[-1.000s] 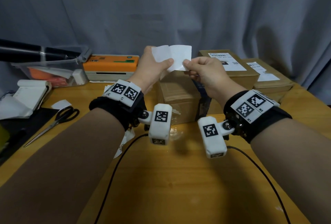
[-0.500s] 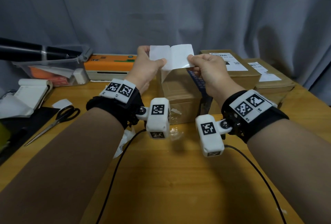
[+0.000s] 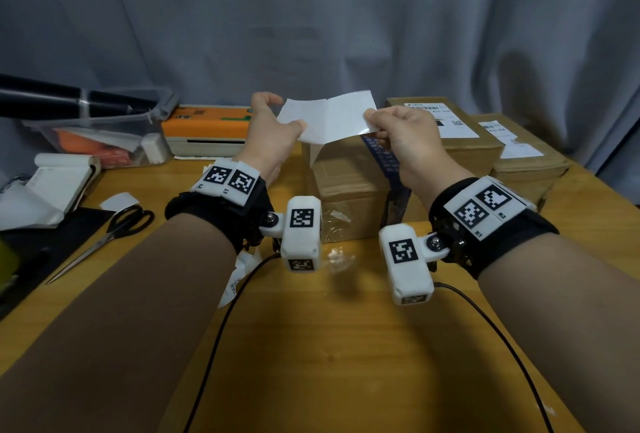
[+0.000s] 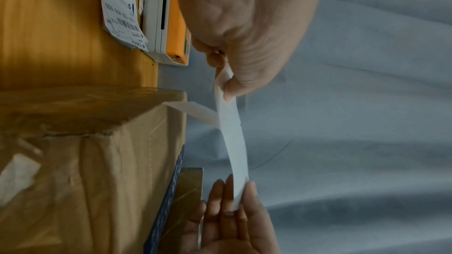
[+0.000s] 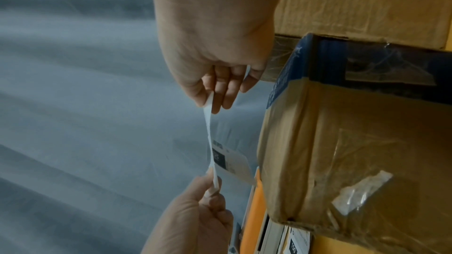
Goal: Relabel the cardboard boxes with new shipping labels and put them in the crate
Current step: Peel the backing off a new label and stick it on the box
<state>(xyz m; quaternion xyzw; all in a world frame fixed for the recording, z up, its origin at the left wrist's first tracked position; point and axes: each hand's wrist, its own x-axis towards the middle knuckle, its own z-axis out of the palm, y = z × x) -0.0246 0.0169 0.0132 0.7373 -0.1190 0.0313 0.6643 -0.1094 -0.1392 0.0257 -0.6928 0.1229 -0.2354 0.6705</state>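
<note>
Both hands hold a white label sheet (image 3: 329, 117) (image 4: 234, 142) (image 5: 210, 138) stretched in the air just above the nearest cardboard box (image 3: 346, 190) (image 4: 97, 161) (image 5: 354, 142). My left hand (image 3: 273, 135) (image 4: 244, 36) pinches its left end between thumb and fingers. My right hand (image 3: 401, 135) (image 5: 212, 45) pinches the right end. A printed flap (image 5: 229, 163) hangs off the sheet toward the box. Two more boxes (image 3: 460, 142) (image 3: 526, 162) with white labels on top stand behind at the right.
An orange and white label printer (image 3: 204, 128) (image 4: 171, 16) sits at the back of the wooden table (image 3: 329, 346), with a printed label (image 4: 122, 7) lying before it. A clear plastic bin (image 3: 104, 135), scissors (image 3: 114, 232) and paper scraps lie at the left. Black cables cross the near table.
The hands have drawn apart and slightly up, so the sheet is stretched wider. A flap has peeled away and hangs toward the box.
</note>
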